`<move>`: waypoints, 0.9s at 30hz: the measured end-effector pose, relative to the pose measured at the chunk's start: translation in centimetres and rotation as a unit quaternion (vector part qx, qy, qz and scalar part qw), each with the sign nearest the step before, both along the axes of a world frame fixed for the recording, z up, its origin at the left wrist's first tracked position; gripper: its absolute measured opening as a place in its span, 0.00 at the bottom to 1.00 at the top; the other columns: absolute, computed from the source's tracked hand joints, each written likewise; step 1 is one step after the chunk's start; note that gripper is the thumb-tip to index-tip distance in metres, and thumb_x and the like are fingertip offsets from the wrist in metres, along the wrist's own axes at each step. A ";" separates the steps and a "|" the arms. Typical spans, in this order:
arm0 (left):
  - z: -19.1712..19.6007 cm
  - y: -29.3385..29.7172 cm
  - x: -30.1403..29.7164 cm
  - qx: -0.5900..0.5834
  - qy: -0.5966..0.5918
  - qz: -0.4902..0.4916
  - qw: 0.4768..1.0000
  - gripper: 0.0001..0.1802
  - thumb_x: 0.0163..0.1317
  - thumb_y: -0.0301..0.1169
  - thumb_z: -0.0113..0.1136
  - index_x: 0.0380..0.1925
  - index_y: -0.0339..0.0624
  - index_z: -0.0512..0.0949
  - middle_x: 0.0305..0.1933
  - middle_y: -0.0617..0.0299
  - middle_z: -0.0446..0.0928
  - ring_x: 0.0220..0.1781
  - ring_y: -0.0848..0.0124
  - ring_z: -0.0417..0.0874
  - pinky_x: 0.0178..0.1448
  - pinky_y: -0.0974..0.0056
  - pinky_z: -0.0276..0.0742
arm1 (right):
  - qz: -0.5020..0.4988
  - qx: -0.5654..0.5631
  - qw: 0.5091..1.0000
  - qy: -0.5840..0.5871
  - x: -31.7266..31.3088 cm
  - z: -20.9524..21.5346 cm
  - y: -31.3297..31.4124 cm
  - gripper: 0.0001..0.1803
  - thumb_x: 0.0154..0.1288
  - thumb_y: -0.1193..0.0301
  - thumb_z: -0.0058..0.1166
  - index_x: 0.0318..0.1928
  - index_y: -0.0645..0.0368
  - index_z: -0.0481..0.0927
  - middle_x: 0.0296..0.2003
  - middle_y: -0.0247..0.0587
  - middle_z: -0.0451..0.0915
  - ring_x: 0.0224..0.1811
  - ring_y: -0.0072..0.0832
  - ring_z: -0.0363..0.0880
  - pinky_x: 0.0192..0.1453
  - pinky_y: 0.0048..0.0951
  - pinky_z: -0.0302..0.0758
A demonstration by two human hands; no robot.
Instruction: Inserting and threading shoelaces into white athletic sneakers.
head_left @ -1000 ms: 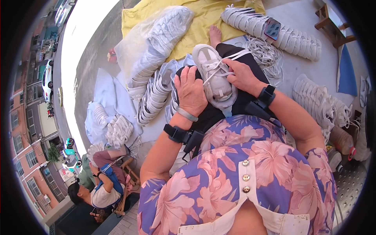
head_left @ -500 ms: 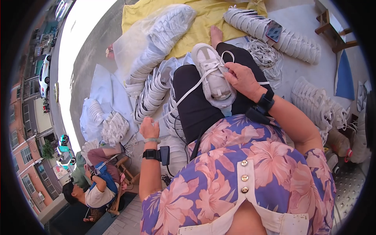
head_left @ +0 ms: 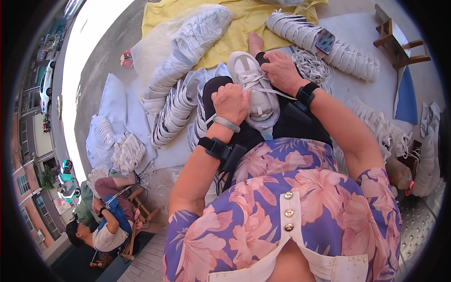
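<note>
A white-grey sneaker [head_left: 264, 104] lies across my black-trousered lap, its toe pointing away from me. White shoelace [head_left: 273, 90] is threaded through its upper eyelets and loose lengths trail to both sides. My left hand [head_left: 231, 104] is closed at the shoe's left side, gripping a lace whose end hangs below the fist. On the other side, my right hand [head_left: 283, 73] pinches a lace near the eyelets, its fingertips partly hidden.
Stacked shoe uppers [head_left: 174, 113] lie to the left, near a plastic-covered row [head_left: 202, 33]. A lace pile [head_left: 312, 68], a phone [head_left: 325, 41] on more uppers and a wooden stool [head_left: 397, 44] are at right. Another person [head_left: 112, 230] sits at lower left.
My left hand has come in from the far left, where it drew a lace out, to the shoe. My right hand has shifted up and slightly left, toward the toe.
</note>
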State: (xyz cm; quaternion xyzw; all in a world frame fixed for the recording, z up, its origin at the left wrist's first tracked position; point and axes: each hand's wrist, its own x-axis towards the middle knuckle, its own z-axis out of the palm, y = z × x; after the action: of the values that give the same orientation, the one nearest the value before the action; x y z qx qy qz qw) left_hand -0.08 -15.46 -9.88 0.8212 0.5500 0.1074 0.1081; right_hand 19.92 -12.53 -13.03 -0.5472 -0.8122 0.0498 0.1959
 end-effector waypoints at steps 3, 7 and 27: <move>-0.2 0.2 -0.4 -0.022 -0.061 0.006 0.998 0.11 0.54 0.38 0.54 0.22 0.42 0.75 0.27 0.57 0.74 0.32 0.56 0.75 0.36 0.54 0.66 | -0.057 -0.054 0.997 0.019 0.3 0.4 -0.1 0.07 0.53 0.71 0.51 0.34 0.51 0.78 0.33 0.40 0.76 0.41 0.36 0.74 0.45 0.35 0.68; 0.2 -0.5 -1.9 -0.049 -0.184 -0.029 0.981 0.10 0.54 0.32 0.55 0.20 0.38 0.73 0.22 0.55 0.71 0.26 0.57 0.75 0.30 0.59 0.67 | -0.139 -0.043 0.974 0.175 0.4 0.2 -1.3 0.07 0.59 0.68 0.48 0.35 0.55 0.77 0.26 0.46 0.77 0.31 0.45 0.76 0.34 0.39 0.71; 7.5 -7.8 -16.7 -0.424 -0.384 0.134 0.809 0.08 0.61 0.32 0.55 0.28 0.38 0.74 0.20 0.71 0.69 0.23 0.84 0.68 0.28 0.78 0.63 | 0.002 -0.101 0.991 0.091 -0.8 2.9 -7.3 0.13 0.58 0.63 0.50 0.24 0.58 0.72 0.21 0.45 0.75 0.29 0.42 0.77 0.33 0.41 0.71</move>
State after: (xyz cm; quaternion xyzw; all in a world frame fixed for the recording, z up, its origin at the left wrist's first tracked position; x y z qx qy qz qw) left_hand -16.73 -23.28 -2.40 0.5038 0.5596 0.1834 0.6320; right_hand 19.11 -19.80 -10.09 -0.5555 -0.7832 0.1814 0.2122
